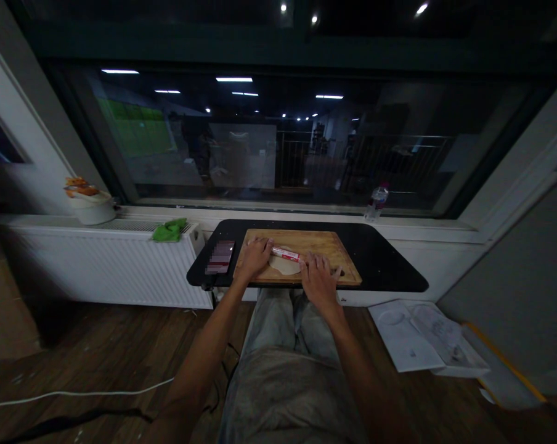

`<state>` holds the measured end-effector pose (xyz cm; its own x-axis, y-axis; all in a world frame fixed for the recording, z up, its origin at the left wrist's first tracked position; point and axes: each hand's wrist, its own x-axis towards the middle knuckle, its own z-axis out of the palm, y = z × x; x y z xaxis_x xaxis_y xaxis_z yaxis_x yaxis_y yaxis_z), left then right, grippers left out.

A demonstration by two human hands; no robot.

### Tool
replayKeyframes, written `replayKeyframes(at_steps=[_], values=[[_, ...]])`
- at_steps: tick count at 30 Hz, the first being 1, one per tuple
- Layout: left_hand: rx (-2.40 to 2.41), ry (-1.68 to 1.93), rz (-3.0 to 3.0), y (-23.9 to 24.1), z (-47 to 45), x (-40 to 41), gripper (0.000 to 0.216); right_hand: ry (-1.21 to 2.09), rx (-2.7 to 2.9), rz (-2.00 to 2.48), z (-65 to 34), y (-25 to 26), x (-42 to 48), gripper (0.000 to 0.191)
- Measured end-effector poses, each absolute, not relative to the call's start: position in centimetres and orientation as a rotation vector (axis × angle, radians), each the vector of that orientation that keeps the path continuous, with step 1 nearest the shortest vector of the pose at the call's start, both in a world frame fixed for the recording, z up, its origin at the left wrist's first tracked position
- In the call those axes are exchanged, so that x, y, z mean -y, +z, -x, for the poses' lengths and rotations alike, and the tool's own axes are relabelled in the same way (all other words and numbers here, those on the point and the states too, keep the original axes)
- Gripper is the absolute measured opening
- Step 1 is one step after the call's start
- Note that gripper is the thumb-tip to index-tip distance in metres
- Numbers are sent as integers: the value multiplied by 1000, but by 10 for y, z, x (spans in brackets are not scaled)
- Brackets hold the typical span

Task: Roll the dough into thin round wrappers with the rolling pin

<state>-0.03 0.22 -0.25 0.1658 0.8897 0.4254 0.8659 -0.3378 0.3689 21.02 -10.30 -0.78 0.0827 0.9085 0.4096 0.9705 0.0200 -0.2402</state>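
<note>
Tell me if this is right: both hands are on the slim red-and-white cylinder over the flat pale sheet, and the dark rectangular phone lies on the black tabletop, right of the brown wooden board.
Not quite: the dark rectangular phone lies on the black tabletop to the left of the brown wooden board, not the right, as the head view shows. The rest stands.

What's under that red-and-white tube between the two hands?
Beneath the tube is a pale, flat, dough-like sheet, lying on the wooden board. The tube hides the strip directly beneath it.
</note>
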Motion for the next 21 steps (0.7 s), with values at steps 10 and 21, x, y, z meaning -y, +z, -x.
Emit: replayKeyframes(at_steps=[10, 21], values=[[-1725, 953, -2354, 0, 0, 1, 47, -276, 1860, 1822, -202, -20, 146, 61], [-1729, 969, -2348, -4, 0, -4, 47, -273, 1869, 1800, -195, -19, 164, 65]])
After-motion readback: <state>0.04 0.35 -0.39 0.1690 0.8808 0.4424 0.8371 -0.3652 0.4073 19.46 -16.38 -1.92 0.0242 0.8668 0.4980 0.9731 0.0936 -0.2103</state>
